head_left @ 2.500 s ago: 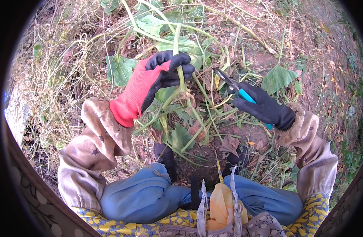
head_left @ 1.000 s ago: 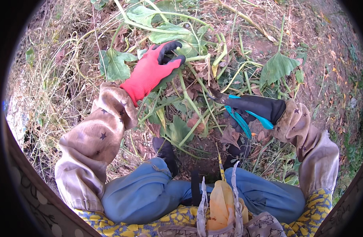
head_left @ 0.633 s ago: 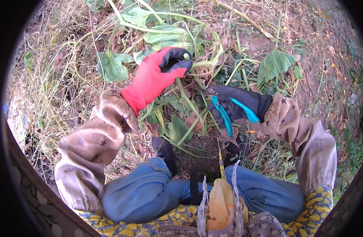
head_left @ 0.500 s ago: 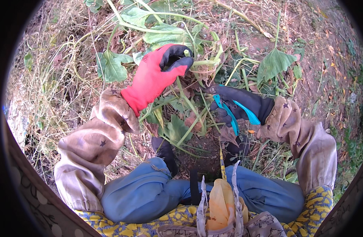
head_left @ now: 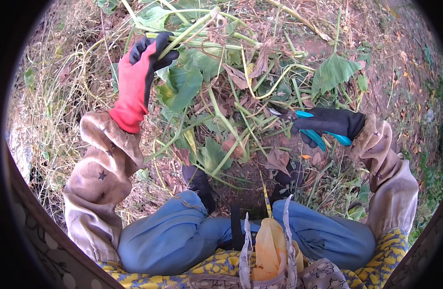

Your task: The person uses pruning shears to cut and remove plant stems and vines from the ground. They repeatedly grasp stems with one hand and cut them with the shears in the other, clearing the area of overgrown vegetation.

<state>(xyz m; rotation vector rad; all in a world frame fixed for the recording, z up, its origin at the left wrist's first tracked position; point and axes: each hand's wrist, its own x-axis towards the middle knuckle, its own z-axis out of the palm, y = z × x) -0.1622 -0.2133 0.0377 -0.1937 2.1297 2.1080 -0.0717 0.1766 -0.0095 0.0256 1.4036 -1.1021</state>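
So the stem point(head_left: 190, 32) was just above the big leaf point(head_left: 183, 89), its end looking cut, but tangled vines point(head_left: 224, 118) still sat below that leaf, so I'd guess barely partway. Left hand point(head_left: 151, 54) had the stem pinched, fingers curled; right hand point(head_left: 330, 123), well right of the leaf, had fingers wrapped round pruners point(head_left: 313, 138).

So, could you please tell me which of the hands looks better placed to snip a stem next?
Probably the right hand: it holds the teal-handled pruning shears, close to the tangled stems. The left hand is occupied, gripping a green stalk.
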